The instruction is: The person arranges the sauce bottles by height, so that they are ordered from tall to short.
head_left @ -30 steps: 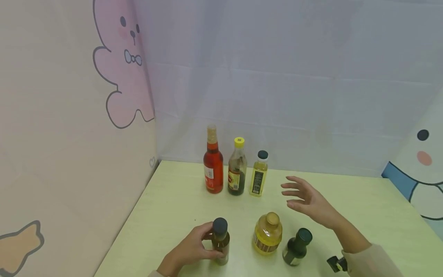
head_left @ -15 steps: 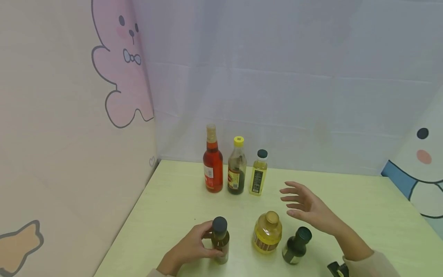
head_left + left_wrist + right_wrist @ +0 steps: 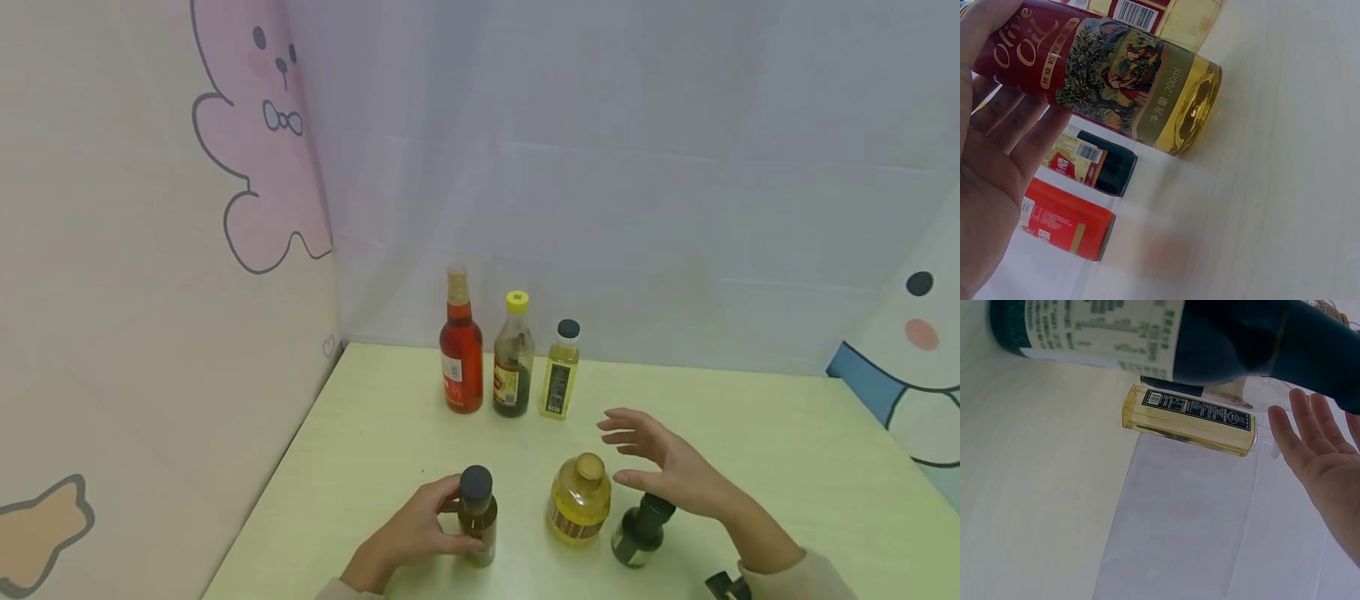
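Observation:
In the head view my left hand (image 3: 416, 529) grips a small olive oil bottle (image 3: 487, 529) with a dark cap, standing upright on the table. Its red and green label faces the left wrist camera, with the fingers (image 3: 1035, 134) wrapped behind the bottle. My right hand (image 3: 671, 471) hovers with fingers spread and holds nothing. It overlaps the cap of a dark green bottle (image 3: 636, 543) in the head view. Left of that stands a round bottle of yellow oil (image 3: 579, 510) with a gold cap. The right wrist view shows the dark bottle (image 3: 1229, 344) large and close.
At the back of the table (image 3: 375, 442) stand a red bottle (image 3: 462, 362), a dark sauce bottle (image 3: 512, 387) with a yellow cap, and a square oil bottle (image 3: 559, 383). A curtain (image 3: 600, 208) closes off the back, and a printed wall (image 3: 150, 333) the left.
My right hand has come down and slightly left, towards the dark green bottle, so that it now overlaps its cap. The left hand keeps its grip on the olive oil bottle.

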`<state>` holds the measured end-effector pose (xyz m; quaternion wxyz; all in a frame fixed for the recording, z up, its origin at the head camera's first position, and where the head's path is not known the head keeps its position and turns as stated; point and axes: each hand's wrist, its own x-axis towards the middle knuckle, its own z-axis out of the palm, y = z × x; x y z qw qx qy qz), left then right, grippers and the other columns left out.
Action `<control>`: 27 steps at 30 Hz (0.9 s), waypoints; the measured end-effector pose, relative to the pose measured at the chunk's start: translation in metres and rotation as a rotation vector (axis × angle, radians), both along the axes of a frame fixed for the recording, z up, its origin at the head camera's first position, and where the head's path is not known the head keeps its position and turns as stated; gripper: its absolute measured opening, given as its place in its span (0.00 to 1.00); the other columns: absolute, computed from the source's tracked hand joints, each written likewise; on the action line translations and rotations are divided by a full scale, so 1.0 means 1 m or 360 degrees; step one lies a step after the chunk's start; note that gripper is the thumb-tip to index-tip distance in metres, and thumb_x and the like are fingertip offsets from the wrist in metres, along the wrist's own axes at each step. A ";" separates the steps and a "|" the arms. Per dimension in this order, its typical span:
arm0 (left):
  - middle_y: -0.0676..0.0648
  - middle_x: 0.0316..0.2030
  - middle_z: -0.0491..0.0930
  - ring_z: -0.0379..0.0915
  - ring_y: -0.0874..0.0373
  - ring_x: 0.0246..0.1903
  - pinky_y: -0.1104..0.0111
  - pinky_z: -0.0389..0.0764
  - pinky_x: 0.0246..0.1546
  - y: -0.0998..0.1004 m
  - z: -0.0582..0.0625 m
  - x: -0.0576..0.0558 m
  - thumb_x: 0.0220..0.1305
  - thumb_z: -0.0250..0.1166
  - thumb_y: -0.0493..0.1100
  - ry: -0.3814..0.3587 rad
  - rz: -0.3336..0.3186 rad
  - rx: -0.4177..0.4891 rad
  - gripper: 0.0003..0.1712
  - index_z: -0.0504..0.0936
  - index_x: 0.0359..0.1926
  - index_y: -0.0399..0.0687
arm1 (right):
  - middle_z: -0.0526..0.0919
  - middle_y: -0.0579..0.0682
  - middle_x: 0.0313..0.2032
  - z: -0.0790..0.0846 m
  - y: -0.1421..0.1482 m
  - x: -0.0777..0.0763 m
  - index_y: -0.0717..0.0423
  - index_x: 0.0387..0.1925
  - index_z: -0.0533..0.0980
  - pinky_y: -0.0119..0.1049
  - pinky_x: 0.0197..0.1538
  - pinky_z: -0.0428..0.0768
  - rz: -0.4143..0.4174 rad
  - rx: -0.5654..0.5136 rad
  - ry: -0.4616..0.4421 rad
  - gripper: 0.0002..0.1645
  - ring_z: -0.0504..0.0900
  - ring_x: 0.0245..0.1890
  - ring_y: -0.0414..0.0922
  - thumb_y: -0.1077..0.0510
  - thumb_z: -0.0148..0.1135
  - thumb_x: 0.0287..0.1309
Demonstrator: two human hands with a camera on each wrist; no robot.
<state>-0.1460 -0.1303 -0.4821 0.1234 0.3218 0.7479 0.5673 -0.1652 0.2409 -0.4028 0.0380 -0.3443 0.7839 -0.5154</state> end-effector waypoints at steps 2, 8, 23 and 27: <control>0.52 0.51 0.78 0.74 0.56 0.51 0.63 0.76 0.53 0.000 0.000 0.000 0.53 0.76 0.44 0.0001 0.0004 0.0000 0.35 0.73 0.60 0.43 | 0.72 0.48 0.60 0.000 0.000 0.001 0.60 0.69 0.60 0.35 0.57 0.74 -0.0011 0.0015 0.0008 0.38 0.75 0.58 0.47 0.70 0.63 0.60; 0.52 0.51 0.78 0.74 0.55 0.51 0.63 0.77 0.53 0.001 0.001 0.000 0.53 0.76 0.44 0.0005 -0.0001 0.0019 0.34 0.73 0.60 0.50 | 0.73 0.46 0.60 -0.002 0.004 0.007 0.58 0.68 0.60 0.34 0.56 0.75 -0.0061 0.0092 0.0023 0.38 0.75 0.57 0.43 0.67 0.65 0.60; 0.48 0.51 0.78 0.74 0.56 0.51 0.62 0.77 0.52 0.001 0.002 0.001 0.54 0.76 0.42 0.0081 -0.0020 0.0050 0.33 0.73 0.60 0.45 | 0.71 0.41 0.62 -0.011 0.024 0.027 0.60 0.68 0.61 0.31 0.57 0.73 0.0004 0.0009 -0.0042 0.39 0.72 0.59 0.36 0.74 0.63 0.57; 0.50 0.51 0.78 0.75 0.55 0.52 0.62 0.77 0.53 0.000 0.001 0.000 0.53 0.76 0.43 0.0077 -0.0024 0.0042 0.34 0.73 0.60 0.46 | 0.72 0.45 0.62 -0.014 0.026 0.031 0.59 0.68 0.62 0.31 0.57 0.73 -0.0012 -0.0007 -0.0061 0.38 0.72 0.59 0.37 0.74 0.63 0.57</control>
